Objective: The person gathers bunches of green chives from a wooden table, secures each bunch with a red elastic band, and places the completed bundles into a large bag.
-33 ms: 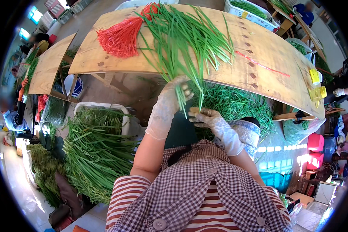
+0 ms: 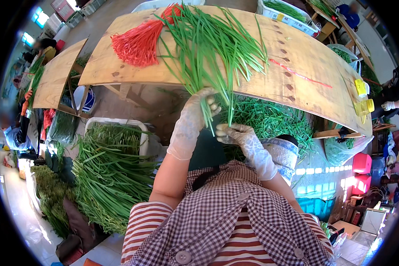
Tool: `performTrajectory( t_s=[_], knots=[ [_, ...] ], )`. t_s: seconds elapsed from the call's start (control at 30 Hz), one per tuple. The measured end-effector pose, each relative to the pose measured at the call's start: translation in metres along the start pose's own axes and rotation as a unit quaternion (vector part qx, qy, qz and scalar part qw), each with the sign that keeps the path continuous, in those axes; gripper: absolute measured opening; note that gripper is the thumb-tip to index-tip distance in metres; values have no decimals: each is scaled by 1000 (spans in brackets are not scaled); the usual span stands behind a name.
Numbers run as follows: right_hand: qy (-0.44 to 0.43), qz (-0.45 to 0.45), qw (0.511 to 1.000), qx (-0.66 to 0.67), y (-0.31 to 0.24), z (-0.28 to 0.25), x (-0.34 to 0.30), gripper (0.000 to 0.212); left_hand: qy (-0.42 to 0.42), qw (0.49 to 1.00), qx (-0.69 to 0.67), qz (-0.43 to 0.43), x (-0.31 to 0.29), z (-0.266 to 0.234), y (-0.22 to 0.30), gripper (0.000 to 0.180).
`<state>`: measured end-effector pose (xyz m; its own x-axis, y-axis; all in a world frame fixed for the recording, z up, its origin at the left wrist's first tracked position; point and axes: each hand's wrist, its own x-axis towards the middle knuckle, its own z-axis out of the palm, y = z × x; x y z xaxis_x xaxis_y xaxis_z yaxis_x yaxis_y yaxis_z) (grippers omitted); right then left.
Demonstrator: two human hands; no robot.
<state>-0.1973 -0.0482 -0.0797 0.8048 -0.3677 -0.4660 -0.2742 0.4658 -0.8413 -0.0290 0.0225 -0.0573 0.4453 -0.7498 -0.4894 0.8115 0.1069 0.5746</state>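
My left hand (image 2: 199, 108), in a thin whitish glove, is closed around a small bunch of garlic chives (image 2: 202, 73) at the front edge of the wooden table. Their pale stalk ends poke out below its fingers, and the leaves trail back over the tabletop. Gloved as well, my right hand (image 2: 239, 135) pinches at the lower ends of a few stalks just to the right. A larger loose pile of chives (image 2: 235, 40) lies on the table (image 2: 306, 75) beyond. Left of that pile is a fanned bundle of red ties (image 2: 139, 42), and a single red tie (image 2: 301, 73) rests to the right.
A white crate (image 2: 119, 120) heaped with chives stands at my left. Cut greens (image 2: 270, 117) cover the floor under the table's front edge. Yellow-capped containers (image 2: 363, 106) sit at the table's right end. Other people are at work on both sides.
My right hand has shifted slightly, its fingers drawn closer together at the stalk ends. My left hand stays in nearly the same place.
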Motion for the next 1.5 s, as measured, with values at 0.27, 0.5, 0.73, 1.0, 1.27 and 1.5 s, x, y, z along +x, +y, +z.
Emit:
performTrajectory(
  t_s=[0.27,0.5,0.73,1.0,1.27,1.5],
  knots=[
    [69,-225,971,39,-46,6,-48,31,-5,999,46,12,-5,-15,-3,12],
    [-42,-279,959,19,-75,15,-61,25,-178,983,40,15,-10,-14,-13,20],
    [-125,-166,973,-97,-49,12,-28,37,-191,977,80,50,-38,17,-10,23],
    [115,-375,919,-39,-29,13,-35,23,-129,955,190,189,-59,42,-3,25],
    [298,-31,952,-58,-9,-84,-24,48,-119,971,-63,195,-64,16,58,17],
    [147,-154,949,-233,-45,-10,9,24,31,995,63,68,-28,2,-2,15]
  ],
)
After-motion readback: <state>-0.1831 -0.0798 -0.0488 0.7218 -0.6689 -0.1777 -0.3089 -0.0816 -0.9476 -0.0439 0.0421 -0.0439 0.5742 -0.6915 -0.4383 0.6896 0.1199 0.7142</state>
